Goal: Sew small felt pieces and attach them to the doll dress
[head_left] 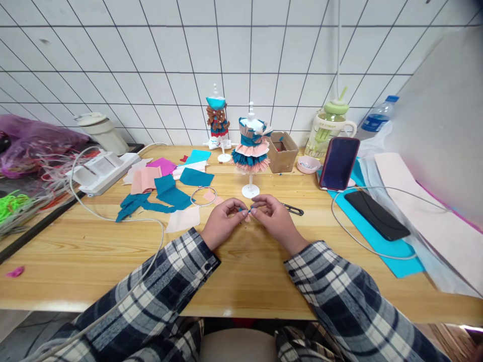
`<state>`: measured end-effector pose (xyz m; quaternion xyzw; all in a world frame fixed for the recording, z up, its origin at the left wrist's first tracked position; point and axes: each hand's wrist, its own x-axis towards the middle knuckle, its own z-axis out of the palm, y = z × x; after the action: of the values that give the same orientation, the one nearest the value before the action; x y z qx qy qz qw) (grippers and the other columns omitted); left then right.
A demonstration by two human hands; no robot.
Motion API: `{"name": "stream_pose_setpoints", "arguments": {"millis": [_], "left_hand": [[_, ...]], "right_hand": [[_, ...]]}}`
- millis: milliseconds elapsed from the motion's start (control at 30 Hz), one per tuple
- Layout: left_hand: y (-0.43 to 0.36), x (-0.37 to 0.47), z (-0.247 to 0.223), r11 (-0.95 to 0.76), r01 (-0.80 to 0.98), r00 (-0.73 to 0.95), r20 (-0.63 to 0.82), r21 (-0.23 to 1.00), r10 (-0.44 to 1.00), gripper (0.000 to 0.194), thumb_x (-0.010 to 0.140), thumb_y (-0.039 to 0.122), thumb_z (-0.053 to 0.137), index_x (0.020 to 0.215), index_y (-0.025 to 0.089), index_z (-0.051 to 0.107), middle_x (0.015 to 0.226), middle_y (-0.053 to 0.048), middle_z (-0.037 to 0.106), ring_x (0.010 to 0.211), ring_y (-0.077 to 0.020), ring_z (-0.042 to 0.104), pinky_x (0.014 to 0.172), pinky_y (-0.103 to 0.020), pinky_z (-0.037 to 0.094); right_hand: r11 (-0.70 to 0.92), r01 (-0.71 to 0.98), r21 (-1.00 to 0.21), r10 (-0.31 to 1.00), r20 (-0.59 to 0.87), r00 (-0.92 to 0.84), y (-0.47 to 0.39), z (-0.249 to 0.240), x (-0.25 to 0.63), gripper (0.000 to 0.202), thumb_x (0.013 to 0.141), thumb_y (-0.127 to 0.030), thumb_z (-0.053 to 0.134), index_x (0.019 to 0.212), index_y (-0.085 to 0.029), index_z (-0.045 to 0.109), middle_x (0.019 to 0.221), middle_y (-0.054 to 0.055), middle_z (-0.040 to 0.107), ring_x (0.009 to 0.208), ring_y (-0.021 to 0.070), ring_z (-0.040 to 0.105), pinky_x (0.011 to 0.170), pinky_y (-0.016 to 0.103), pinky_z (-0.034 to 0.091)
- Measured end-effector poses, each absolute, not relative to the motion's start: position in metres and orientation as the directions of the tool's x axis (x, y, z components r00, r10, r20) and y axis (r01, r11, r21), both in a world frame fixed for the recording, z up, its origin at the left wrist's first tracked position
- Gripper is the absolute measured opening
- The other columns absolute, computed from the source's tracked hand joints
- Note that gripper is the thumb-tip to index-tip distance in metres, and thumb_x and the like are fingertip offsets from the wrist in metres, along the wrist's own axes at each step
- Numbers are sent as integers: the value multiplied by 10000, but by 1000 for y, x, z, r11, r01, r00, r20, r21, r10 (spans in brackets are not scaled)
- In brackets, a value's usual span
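My left hand (227,219) and my right hand (276,219) meet over the table, thumbs and forefingers pinched together. Between the fingertips is a small piece of teal and peach crepe paper (248,217), mostly hidden by the fingers. Just beyond stands a miniature dress form (250,146) on a white stand, dressed in teal and peach ruffled paper with a bow. A black-handled cutter (293,209) lies partly behind my right hand. To the left of my left hand are a clear ring (193,197), a pale paper piece (183,219) and teal paper scraps (171,193).
Behind stands a second dress form (218,120), with a cardboard box (283,153) and a pink dish (308,165) to the right. A phone (339,163) leans before a green-lidded jug (328,128). A power strip (103,173) and its cable lie left; another phone (377,215) rests right.
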<state>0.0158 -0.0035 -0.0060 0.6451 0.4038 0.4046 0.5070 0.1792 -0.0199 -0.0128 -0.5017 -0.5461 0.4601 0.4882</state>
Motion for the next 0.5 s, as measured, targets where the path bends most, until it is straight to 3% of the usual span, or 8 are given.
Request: {"name": "stream_pose_setpoints", "arguments": {"millis": [67, 233, 500], "left_hand": [[-3, 15, -7, -182, 123, 337, 132, 976, 932, 182, 761, 300, 642, 834, 142, 588, 789, -37, 620, 738, -151, 584, 703, -282, 467], [-2, 15, -9, -192, 150, 327, 135, 970, 936, 212, 747, 293, 659, 880, 137, 606, 834, -50, 634, 764, -158, 589, 727, -289, 467], [-4, 13, -5, -92, 19, 414, 76, 996, 907, 221, 787, 352, 617, 862, 144, 624, 743, -21, 642, 717, -147, 583, 700, -262, 444]], "right_hand": [[49, 69, -996, 999, 49, 8, -19, -14, 179, 404, 682, -325, 666, 1041, -198, 531, 902, 25, 635, 665, 121, 600, 620, 259, 484], [52, 136, -989, 997, 44, -60, -18, -16, 180, 179, 702, -335, 642, 785, -184, 595, 727, 8, 642, 616, 128, 579, 561, 242, 440], [84, 186, -979, 995, 73, -66, -22, -11, 178, 126, 709, -305, 613, 755, -193, 579, 625, -14, 627, 543, 122, 545, 492, 223, 375]]}}
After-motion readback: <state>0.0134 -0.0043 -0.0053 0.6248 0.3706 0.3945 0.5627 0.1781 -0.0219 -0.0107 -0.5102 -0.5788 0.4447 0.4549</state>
